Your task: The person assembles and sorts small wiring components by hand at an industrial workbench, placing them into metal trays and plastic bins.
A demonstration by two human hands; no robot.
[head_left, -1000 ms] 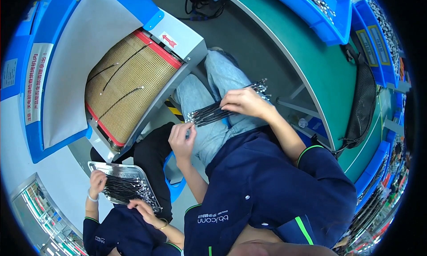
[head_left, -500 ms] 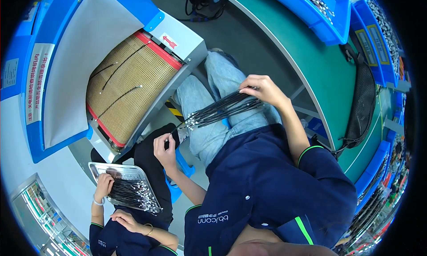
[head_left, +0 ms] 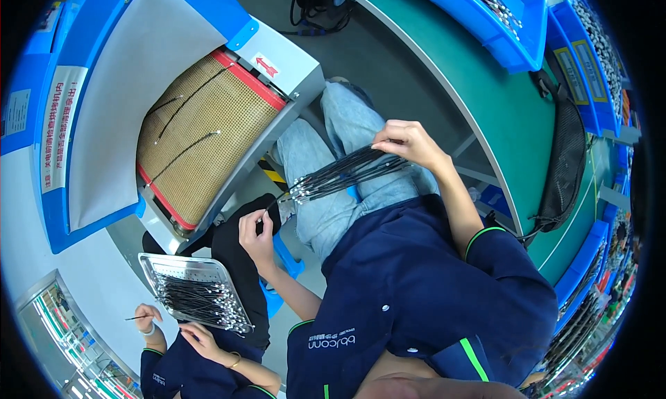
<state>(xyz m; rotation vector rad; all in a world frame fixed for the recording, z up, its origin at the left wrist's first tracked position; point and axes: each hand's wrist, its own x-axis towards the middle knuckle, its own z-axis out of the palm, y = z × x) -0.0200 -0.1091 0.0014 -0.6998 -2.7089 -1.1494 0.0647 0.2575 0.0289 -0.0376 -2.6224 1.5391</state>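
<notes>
A bundle of thin black cables (head_left: 347, 173) with silvery end connectors lies across my jeans-covered thighs. My right hand (head_left: 411, 143) is closed in a pinch on cables at the bundle's right, upper end. My left hand (head_left: 257, 238) is beyond the bundle's connector end, thumb and fingers pinching the end of one black cable that leads toward the bundle. Most of that cable merges with the others, so I cannot make out its full length.
At left a mesh conveyor belt (head_left: 201, 132) with red edges carries several black cables. A co-worker's metal tray (head_left: 149, 261) of cables sits lower left, the co-worker's hand (head_left: 147, 317) beside it. A green table (head_left: 479, 87) with blue bins (head_left: 479, 23) stands right.
The co-worker's hand has moved out of the tray to the lower left, lifting a short black cable. Both of my hands keep nearly the same place and grip.
</notes>
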